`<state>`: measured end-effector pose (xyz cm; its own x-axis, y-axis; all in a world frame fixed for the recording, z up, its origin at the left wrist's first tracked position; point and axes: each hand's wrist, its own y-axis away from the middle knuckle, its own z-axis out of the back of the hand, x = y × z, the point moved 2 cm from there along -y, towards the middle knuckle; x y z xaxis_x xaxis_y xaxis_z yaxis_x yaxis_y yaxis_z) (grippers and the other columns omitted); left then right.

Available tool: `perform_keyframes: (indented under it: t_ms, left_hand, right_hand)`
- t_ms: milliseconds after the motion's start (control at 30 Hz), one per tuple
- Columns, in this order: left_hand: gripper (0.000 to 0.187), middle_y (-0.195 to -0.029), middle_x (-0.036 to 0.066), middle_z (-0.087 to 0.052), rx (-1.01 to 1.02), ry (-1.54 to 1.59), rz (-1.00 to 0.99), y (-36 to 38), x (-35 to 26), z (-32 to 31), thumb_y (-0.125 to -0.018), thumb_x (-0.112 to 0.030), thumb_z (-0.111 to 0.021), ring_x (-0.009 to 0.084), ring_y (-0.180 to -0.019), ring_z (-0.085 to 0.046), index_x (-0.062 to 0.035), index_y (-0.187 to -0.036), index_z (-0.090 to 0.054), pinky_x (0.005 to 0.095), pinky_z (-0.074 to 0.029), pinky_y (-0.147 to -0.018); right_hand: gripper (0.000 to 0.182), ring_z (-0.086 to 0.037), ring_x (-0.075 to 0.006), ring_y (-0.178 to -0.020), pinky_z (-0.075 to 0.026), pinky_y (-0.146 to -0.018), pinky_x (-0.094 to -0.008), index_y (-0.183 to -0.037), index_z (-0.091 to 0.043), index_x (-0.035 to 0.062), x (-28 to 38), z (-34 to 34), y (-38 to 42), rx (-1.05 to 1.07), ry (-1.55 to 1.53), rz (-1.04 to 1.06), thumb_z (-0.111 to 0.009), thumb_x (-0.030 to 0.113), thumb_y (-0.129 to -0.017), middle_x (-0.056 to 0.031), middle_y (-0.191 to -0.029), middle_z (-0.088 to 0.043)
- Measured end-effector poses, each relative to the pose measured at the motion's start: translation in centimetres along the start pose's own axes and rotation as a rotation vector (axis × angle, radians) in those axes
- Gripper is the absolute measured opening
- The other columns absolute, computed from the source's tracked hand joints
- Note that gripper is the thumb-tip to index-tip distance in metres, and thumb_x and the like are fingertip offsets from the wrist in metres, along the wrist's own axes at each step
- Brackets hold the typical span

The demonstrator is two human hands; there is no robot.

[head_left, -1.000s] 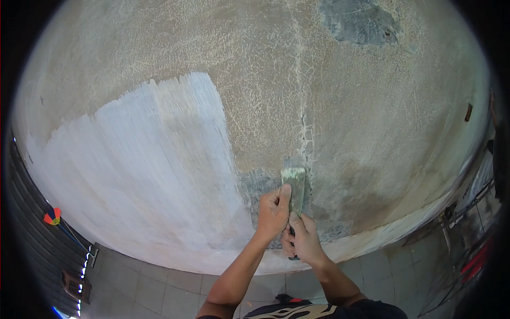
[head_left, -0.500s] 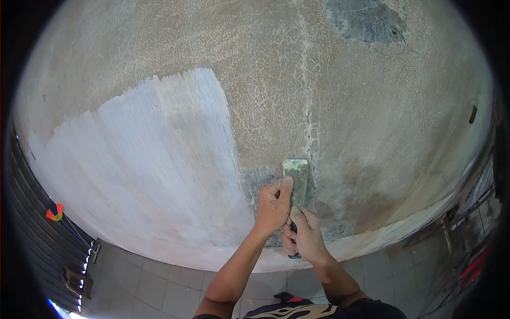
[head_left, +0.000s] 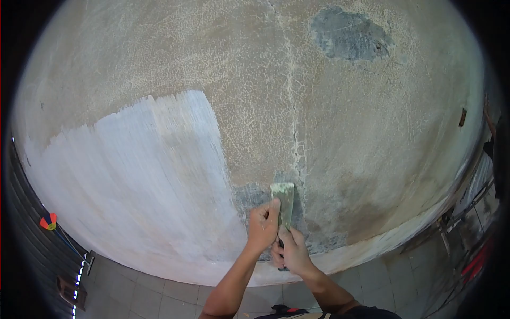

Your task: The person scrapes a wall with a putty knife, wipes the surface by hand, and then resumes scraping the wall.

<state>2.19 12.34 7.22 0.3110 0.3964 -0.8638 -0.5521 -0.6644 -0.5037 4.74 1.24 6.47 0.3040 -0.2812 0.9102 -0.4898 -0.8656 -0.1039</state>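
Note:
A scraper [head_left: 283, 201] with a pale, paint-smeared blade is pressed flat against the rough beige wall [head_left: 340, 122], its blade edge pointing up beside a vertical crack [head_left: 291, 106]. My left hand [head_left: 262, 226] grips the blade's left side, with the fingers pressing on it. Just below, my right hand [head_left: 288, 251] is closed around the dark handle. Around the blade the wall shows a scraped grey patch [head_left: 255, 194].
A large white painted area [head_left: 138, 175] covers the wall's left part. Another bare grey patch [head_left: 348, 34] sits high up on the right. Grey floor tiles [head_left: 175, 295] run below the wall. A dark shutter [head_left: 32, 250] stands at far left, clutter at far right.
The scraper and both hands slid up the wall a little, then came back down; the view has shifted, so the wall now appears lower and further left.

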Motion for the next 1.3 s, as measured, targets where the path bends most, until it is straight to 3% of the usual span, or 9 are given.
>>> perform_keyframes:
  t_ms: [200, 300, 533, 600, 800, 900, 1067, 1200, 1300]
  left_hand:
    - [0.046, -0.054, -0.004, -0.043, 0.060, 0.137, 0.160, -0.9, -3.5, 0.2, -0.100, -0.029, -0.051, 0.0041, -0.051, -0.036, -0.0010, -0.063, -0.049, 0.0273, -0.030, -0.044]
    - [0.047, -0.053, -0.004, -0.042, -0.008, -0.007, -0.014, -0.6, -0.8, 0.1, -0.100, -0.030, -0.050, 0.0041, -0.050, -0.035, -0.0020, -0.062, -0.049, 0.0282, -0.029, -0.044]
    - [0.049, -0.053, -0.004, -0.040, -0.003, 0.045, 0.026, -1.6, -2.4, 0.2, -0.100, -0.031, -0.049, 0.0038, -0.054, -0.035, -0.0022, -0.060, -0.048, 0.0279, -0.029, -0.045]
    - [0.049, -0.054, -0.004, -0.041, 0.040, 0.108, 0.168, -1.7, -4.3, 0.4, -0.100, -0.031, -0.050, 0.0041, -0.055, -0.035, -0.0011, -0.061, -0.049, 0.0273, -0.029, -0.046]
    - [0.048, -0.055, -0.004, -0.042, 0.005, 0.000, -0.029, -1.3, -0.7, 0.0, -0.100, -0.031, -0.050, 0.0045, -0.056, -0.036, -0.0010, -0.063, -0.050, 0.0275, -0.032, -0.047]
    - [0.047, -0.055, -0.003, -0.043, 0.069, 0.112, 0.181, -1.7, -3.8, 0.0, -0.100, -0.031, -0.051, 0.0052, -0.056, -0.037, -0.0008, -0.064, -0.050, 0.0282, -0.032, -0.048]
    - [0.047, -0.055, -0.003, -0.044, 0.009, 0.016, 0.026, -1.1, -1.3, 0.0, -0.100, -0.030, -0.051, 0.0051, -0.056, -0.038, -0.0002, -0.063, -0.049, 0.0283, -0.032, -0.047]
    - [0.048, -0.054, -0.003, -0.043, 0.068, 0.143, 0.279, -1.4, -4.9, 0.4, -0.100, -0.030, -0.051, 0.0045, -0.056, -0.037, -0.0003, -0.063, -0.049, 0.0276, -0.031, -0.047]
    - [0.049, -0.052, -0.003, -0.042, -0.010, 0.023, -0.035, -1.3, -1.3, 0.2, -0.100, -0.031, -0.050, 0.0040, -0.051, -0.036, -0.0020, -0.061, -0.048, 0.0269, -0.029, -0.044]
  right_hand:
    - [0.031, -0.032, -0.0096, -0.036, -0.028, -0.033, -0.0277, -0.086, -0.039, 0.0066, 2.1, -0.9, 0.4, 0.014, -0.052, -0.077, -0.036, 0.032, -0.104, -0.0007, -0.058, -0.036]
    - [0.031, -0.032, -0.0097, -0.036, -0.028, -0.033, -0.0278, -0.086, -0.039, 0.0065, -0.2, 0.2, -0.2, -0.009, -0.018, -0.025, -0.037, 0.032, -0.104, -0.0009, -0.058, -0.036]
    - [0.033, -0.033, -0.0093, -0.036, -0.028, -0.032, -0.0275, -0.085, -0.038, 0.0069, 1.8, -0.8, -0.4, 0.019, -0.041, -0.057, -0.038, 0.035, -0.103, -0.0007, -0.058, -0.036]
    - [0.033, -0.033, -0.0094, -0.036, -0.027, -0.032, -0.0276, -0.085, -0.038, 0.0067, 2.2, -1.5, -0.4, 0.028, -0.091, -0.020, -0.038, 0.034, -0.103, -0.0005, -0.058, -0.035]
    - [0.033, -0.033, -0.0098, -0.036, -0.028, -0.033, -0.0276, -0.085, -0.039, 0.0063, 1.5, -0.4, 0.1, 0.032, -0.045, -0.041, -0.037, 0.034, -0.104, -0.0001, -0.058, -0.034]
    - [0.033, -0.033, -0.0097, -0.036, -0.028, -0.033, -0.0276, -0.086, -0.039, 0.0063, 3.1, -1.1, 0.1, 0.048, -0.097, -0.055, -0.036, 0.033, -0.104, -0.0002, -0.058, -0.034]
    - [0.033, -0.033, -0.0095, -0.036, -0.028, -0.033, -0.0278, -0.086, -0.039, 0.0063, 1.4, -0.3, -0.1, 0.032, -0.037, -0.059, -0.036, 0.033, -0.104, -0.0003, -0.058, -0.034]
    - [0.033, -0.033, -0.0094, -0.036, -0.028, -0.033, -0.0275, -0.085, -0.039, 0.0067, 2.8, -1.4, 0.0, 0.056, -0.061, -0.055, -0.035, 0.034, -0.104, -0.0001, -0.058, -0.034]
    - [0.033, -0.033, -0.0094, -0.036, -0.028, -0.033, -0.0277, -0.085, -0.038, 0.0067, 0.6, -0.4, -0.3, 0.013, -0.038, -0.063, -0.036, 0.033, -0.104, -0.0002, -0.058, -0.034]
